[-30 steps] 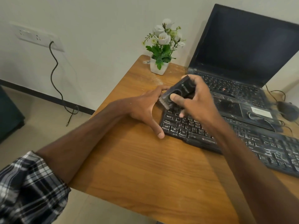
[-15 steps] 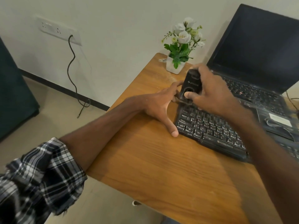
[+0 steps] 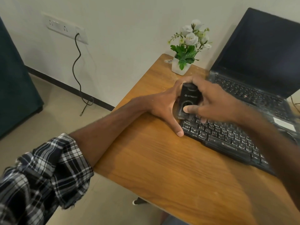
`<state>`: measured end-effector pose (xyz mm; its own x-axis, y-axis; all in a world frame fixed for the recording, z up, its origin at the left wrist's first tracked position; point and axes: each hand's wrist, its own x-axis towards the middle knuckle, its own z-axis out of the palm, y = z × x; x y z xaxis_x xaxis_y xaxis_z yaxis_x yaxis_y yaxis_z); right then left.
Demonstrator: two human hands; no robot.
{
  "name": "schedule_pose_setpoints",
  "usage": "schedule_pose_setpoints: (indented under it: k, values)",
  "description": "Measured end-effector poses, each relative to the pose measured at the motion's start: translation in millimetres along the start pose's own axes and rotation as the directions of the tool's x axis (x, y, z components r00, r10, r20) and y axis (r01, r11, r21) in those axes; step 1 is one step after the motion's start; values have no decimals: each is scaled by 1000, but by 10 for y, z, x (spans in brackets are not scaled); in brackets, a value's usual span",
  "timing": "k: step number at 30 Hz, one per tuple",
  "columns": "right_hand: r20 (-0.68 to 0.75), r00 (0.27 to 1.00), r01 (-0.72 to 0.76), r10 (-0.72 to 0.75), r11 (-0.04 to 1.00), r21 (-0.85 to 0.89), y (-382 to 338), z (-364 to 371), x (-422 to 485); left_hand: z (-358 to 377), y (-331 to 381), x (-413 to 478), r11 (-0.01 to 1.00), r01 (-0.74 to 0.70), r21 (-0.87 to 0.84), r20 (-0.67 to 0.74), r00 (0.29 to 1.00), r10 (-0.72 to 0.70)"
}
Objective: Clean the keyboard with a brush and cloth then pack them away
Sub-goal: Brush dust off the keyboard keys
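ZEBRONICS on the keyboard (image 3: pixel 227 140) front edge; brush (image 3: pixel 190 96) logo blurred

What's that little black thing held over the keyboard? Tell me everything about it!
It is a small black brush, a chunky block that looks like plastic, with blurred white lettering and a round ring lower down. Its bottom end looks clear, perhaps bristles. It stands nearly upright over the far left corner of the keyboard. The right hand grips it, thumb on the ring. The left hand lies beside it; whether they touch is unclear.
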<state>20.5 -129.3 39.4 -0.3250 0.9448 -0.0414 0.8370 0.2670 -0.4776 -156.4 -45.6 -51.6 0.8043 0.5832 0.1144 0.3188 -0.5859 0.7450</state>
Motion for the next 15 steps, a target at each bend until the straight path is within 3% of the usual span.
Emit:
schedule_pose_setpoints:
  k: [2,5,8,11,13,15]
  values:
    - [-48,998,-30,35,995,94,-1,-126,14,-7,-9,7,999,-1,-32,-2,1000,1]
    - [-153,987,-52,47,998,-25,-25,-70,8,11,-8,-2,999,37,-35,0,999,-37]
    - [-37,999,19,-22,997,-76,-92,55,-81,0,-45,-5,1000,-8,-23,5,1000,8]
    - [11,1000,8,-9,998,65,-142,-30,-141,-4,-56,1,998,-68,1,8,998,68]
    - [-99,995,10,-14,999,-45,-148,5,-165,11,-50,-2,999,-48,-11,5,999,48]
    - [-117,993,19,-33,993,-115,-173,79,-204,16,-36,-7,999,-44,-12,10,999,44]
